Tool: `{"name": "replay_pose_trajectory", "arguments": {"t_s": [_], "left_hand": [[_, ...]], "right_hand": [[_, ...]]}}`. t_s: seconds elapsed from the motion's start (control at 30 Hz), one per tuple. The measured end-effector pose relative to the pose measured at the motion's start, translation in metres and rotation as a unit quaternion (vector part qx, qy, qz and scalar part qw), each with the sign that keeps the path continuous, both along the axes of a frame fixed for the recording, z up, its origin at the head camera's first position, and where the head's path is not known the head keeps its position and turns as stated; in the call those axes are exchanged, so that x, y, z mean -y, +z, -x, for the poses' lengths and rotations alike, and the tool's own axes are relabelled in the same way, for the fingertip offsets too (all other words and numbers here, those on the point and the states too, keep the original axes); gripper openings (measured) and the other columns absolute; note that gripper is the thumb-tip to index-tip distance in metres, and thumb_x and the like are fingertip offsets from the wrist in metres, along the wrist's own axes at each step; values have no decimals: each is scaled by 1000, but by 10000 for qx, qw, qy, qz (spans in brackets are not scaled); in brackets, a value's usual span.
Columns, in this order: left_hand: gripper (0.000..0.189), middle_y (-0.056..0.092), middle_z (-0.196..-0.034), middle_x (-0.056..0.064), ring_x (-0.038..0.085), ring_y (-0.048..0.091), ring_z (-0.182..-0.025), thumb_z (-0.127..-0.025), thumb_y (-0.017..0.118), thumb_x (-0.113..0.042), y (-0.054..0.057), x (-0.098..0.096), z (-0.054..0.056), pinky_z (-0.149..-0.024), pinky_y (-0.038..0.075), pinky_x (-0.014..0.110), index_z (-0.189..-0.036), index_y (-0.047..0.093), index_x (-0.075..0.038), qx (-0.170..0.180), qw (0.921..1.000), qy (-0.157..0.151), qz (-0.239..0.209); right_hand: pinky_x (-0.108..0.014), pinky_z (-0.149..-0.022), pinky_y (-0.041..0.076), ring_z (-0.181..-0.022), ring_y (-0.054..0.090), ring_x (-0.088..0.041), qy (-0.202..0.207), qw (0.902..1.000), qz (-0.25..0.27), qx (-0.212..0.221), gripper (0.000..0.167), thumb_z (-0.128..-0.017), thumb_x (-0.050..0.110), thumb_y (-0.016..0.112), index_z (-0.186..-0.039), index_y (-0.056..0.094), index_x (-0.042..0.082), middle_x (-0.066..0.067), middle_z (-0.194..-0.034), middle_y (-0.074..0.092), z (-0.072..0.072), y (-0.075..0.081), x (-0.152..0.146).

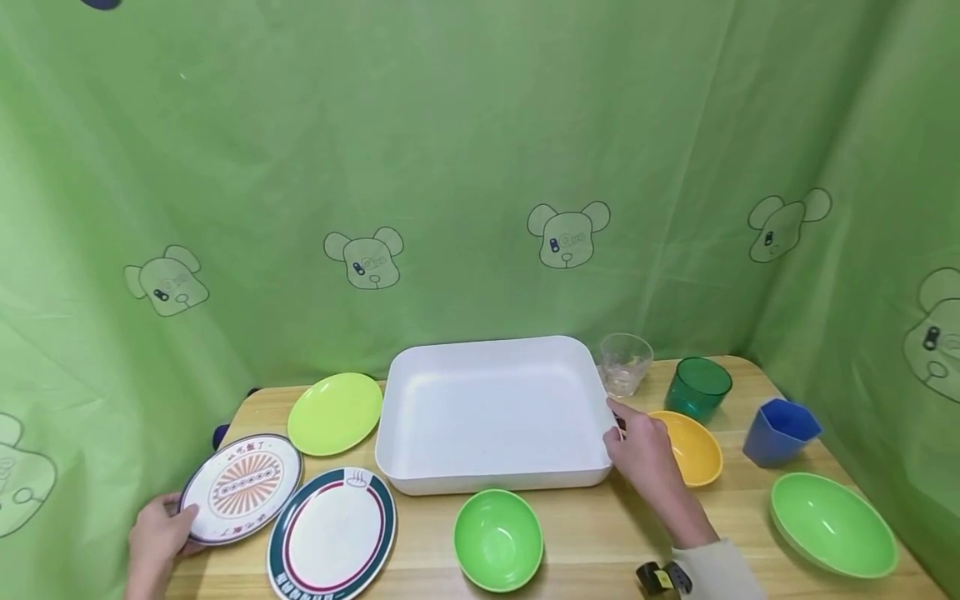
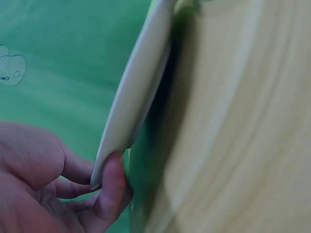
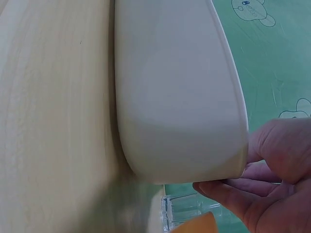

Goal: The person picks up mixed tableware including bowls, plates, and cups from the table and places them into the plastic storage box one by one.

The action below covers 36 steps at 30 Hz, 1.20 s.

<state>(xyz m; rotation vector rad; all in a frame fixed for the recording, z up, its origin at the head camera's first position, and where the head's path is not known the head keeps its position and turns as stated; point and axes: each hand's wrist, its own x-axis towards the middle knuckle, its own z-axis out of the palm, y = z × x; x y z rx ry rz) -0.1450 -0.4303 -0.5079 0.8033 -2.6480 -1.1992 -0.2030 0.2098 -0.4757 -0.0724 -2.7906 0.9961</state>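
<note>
My left hand (image 1: 159, 533) pinches the near-left rim of a white plate (image 1: 243, 487) with an orange sunburst print and dark edge, thumb on one face and fingers on the other. In the left wrist view that plate (image 2: 133, 87) appears edge-on, tilted above the wooden surface. On the other side, my right hand (image 1: 641, 450) grips the right wall of a white rectangular tub (image 1: 495, 482). The right wrist view shows the tub's outer wall (image 3: 180, 97), with thumb and fingers at its rim. Nothing lies inside the tub.
A green-rimmed plate (image 1: 333, 533) and yellow-green plate (image 1: 335, 414) lie left. A green bowl (image 1: 498, 540) stands in front. At right are a clear glass (image 1: 625, 365), green cup (image 1: 699, 389), yellow bowl (image 1: 693, 448), blue cup (image 1: 780, 432) and green oval dish (image 1: 832, 525). A green curtain (image 1: 480, 167) surrounds the table.
</note>
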Motion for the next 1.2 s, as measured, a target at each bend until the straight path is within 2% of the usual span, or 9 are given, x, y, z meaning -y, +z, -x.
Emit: {"name": "replay_pose_trajectory", "arguments": {"t_s": [0.1, 0.2, 0.43, 0.57, 0.67, 0.77, 0.93, 1.07, 1.2], "left_hand": [[56, 48, -119, 49, 25, 66, -62, -95, 52, 4, 1, 0, 0, -59, 63, 42, -141, 28, 25, -82, 9970, 38, -770], [58, 43, -124, 50, 21, 65, -62, -96, 49, 6, 2, 0, -1, -61, 63, 40, -144, 22, 25, -33, 9934, 28, -1143], [61, 34, -133, 50, 18, 65, -67, -99, 42, 4, 3, -1, -3, -66, 63, 38, -149, 13, 24, 78, 9876, 16, -1570], [60, 38, -127, 48, 18, 65, -68, -101, 38, 5, 4, 2, -1, -68, 63, 37, -148, 7, 25, 65, 9822, 23, -1875], [60, 39, -124, 49, 16, 65, -67, -101, 37, 6, 6, 1, -1, -68, 63, 37, -147, 6, 26, 53, 9824, 56, -1864], [60, 33, -129, 53, 14, 64, -67, -101, 36, 6, 6, 0, -2, -68, 63, 37, -147, 5, 27, 10, 9817, 30, -1906], [61, 32, -128, 54, 11, 64, -65, -101, 35, 6, 8, -2, -4, -68, 64, 36, -148, 2, 26, -130, 9788, 46, -2043], [62, 25, -137, 53, 10, 64, -64, -102, 33, 5, 8, -3, -4, -69, 64, 36, -151, -1, 22, -155, 9739, 174, -2259], [63, 17, -149, 49, 8, 64, -66, -104, 33, 2, 10, -5, -1, -72, 63, 33, -153, -3, 17, -130, 9657, 325, -2573]], "right_hand": [[-40, -74, 63, -104, 67, -41, 15, 10000, -20, -11, 50, -92, -3, 58, -140, 52, -14, -35, -129, 61, -1, -1, 0], [-44, -79, 62, -106, 67, -43, 42, 10000, -49, -30, 49, -92, -4, 58, -140, 52, -15, -35, -130, 60, -1, -2, 0], [-48, -83, 61, -110, 66, -46, 57, 9999, -92, -65, 49, -92, -4, 59, -139, 52, -15, -35, -129, 60, -1, -2, 0], [-46, -81, 62, -107, 67, -44, 51, 10000, -60, -24, 49, -92, -3, 59, -140, 52, -14, -35, -130, 60, -2, -2, 1], [-45, -80, 62, -107, 67, -43, 44, 10000, -46, 5, 49, -92, -3, 59, -140, 52, -14, -35, -131, 59, -2, -3, 1], [-47, -83, 61, -109, 66, -44, 42, 10000, -30, -13, 49, -93, -2, 59, -140, 52, -13, -35, -131, 60, -3, -4, 1], [-48, -84, 61, -109, 66, -44, 61, 10000, -32, -66, 49, -92, -2, 58, -140, 52, -13, -34, -130, 60, -3, -4, 0], [-47, -83, 61, -106, 67, -43, 33, 9999, -50, -96, 49, -92, -2, 58, -140, 53, -13, -34, -131, 60, -2, -3, -1], [-45, -81, 62, -101, 67, -41, -6, 10000, -33, -68, 50, -92, -2, 59, -141, 52, -12, -35, -133, 58, -1, -2, -2]]}}
